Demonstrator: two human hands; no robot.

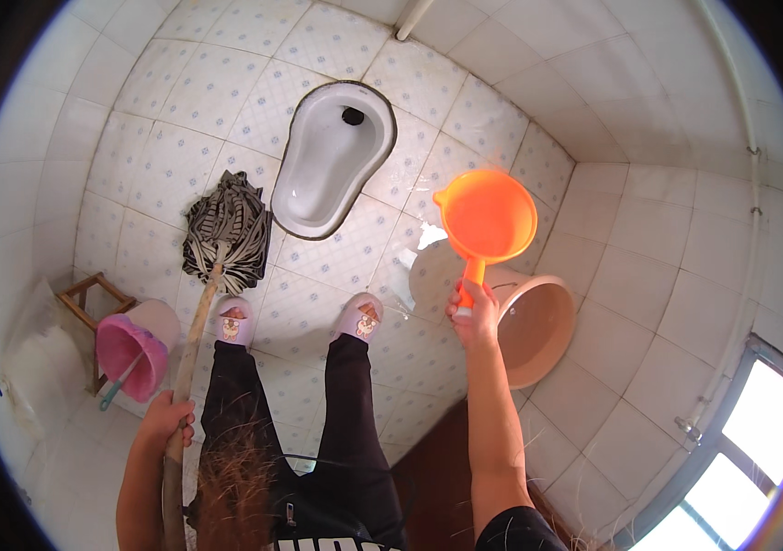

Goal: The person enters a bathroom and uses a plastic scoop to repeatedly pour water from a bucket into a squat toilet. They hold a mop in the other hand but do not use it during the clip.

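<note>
My left hand (169,420) is closed around the wooden handle of a mop (228,231). The mop's head of striped cloth strips rests on the tiled floor, left of a white squat toilet (336,162). With my right hand (475,313) I grip the handle of an orange plastic water dipper (489,215), held above the floor at the right. Whether the dipper holds water I cannot tell. Just beyond my right forearm stands a large peach-coloured plastic bucket (544,330), its inside visible. Wet, shiny patches (430,236) show on the floor between the toilet and the dipper.
At the left are a pink-lined bin (133,351) with a green-handled tool in it and a wooden frame (96,296). My slippered feet stand on the tiles. Tiled walls enclose the floor; a tap (689,428) and a bright window (742,441) are at the right.
</note>
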